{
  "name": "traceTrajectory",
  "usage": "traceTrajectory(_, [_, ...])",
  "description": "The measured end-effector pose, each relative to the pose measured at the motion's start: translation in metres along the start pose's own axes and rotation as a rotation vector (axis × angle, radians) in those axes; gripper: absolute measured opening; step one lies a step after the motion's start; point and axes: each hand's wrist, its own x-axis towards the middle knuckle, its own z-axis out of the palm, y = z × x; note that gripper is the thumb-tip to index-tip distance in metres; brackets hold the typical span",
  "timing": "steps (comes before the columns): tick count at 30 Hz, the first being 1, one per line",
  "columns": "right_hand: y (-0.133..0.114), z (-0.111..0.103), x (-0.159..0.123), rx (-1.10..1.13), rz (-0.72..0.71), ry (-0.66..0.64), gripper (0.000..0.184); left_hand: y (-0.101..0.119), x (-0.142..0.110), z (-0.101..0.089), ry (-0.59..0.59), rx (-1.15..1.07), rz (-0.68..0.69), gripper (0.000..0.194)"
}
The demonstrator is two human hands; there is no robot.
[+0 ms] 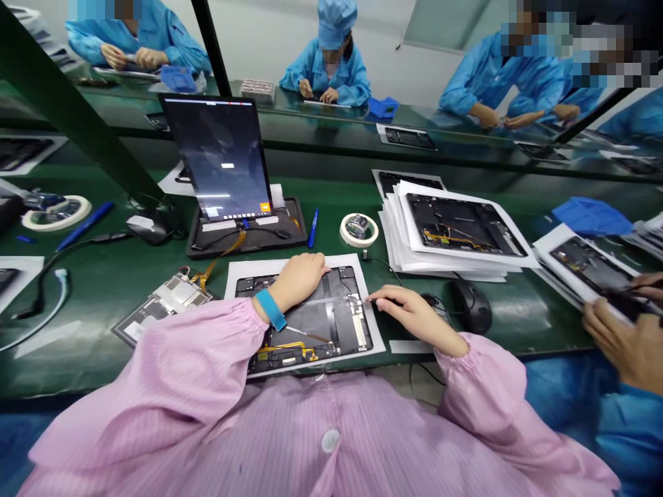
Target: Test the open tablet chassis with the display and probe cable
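Observation:
An opened black tablet chassis (331,321) lies on a white sheet in front of me, with yellow flex cables along its near edge. My left hand (300,276) rests on its upper left part, fingers curled down onto it; a blue band circles the wrist. My right hand (409,314) lies at the chassis's right edge, fingers pinched together at the side connector area; what they hold, if anything, is too small to see.
A tablet (220,159) stands lit on a black tray behind. A tape roll (359,230), blue pen (312,228), black mouse (471,304) and a stack of chassis on sheets (456,228) lie right. A circuit board (166,304) lies left. A co-worker's hand (621,338) works at right.

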Motion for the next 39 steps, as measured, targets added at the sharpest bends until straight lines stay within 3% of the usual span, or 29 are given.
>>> traceTrajectory(7, [0.004,0.011,0.002,-0.261,-0.084,0.038,0.014,-0.001,0.000,0.003,0.022,0.023,0.038,0.027])
traceTrajectory(21, [0.008,0.017,0.003,-0.297,-0.189,0.078,0.017,-0.001,0.000,0.002,0.012,-0.018,0.021,0.025])
traceTrajectory(32, [0.007,0.020,0.003,-0.369,-0.184,0.088,0.019,-0.001,0.000,0.001,0.015,-0.044,0.015,0.026])
traceTrajectory(34, [0.007,0.024,0.003,-0.337,-0.181,0.115,0.028,-0.001,0.000,0.003,0.014,-0.047,0.009,0.025])
traceTrajectory(37, [0.007,0.029,0.001,-0.311,-0.180,0.153,0.057,-0.001,0.001,0.004,0.016,-0.071,0.010,0.024])
traceTrajectory(39, [0.006,0.030,0.000,-0.315,-0.203,0.158,0.064,-0.001,0.000,0.002,0.028,-0.104,0.010,0.022])
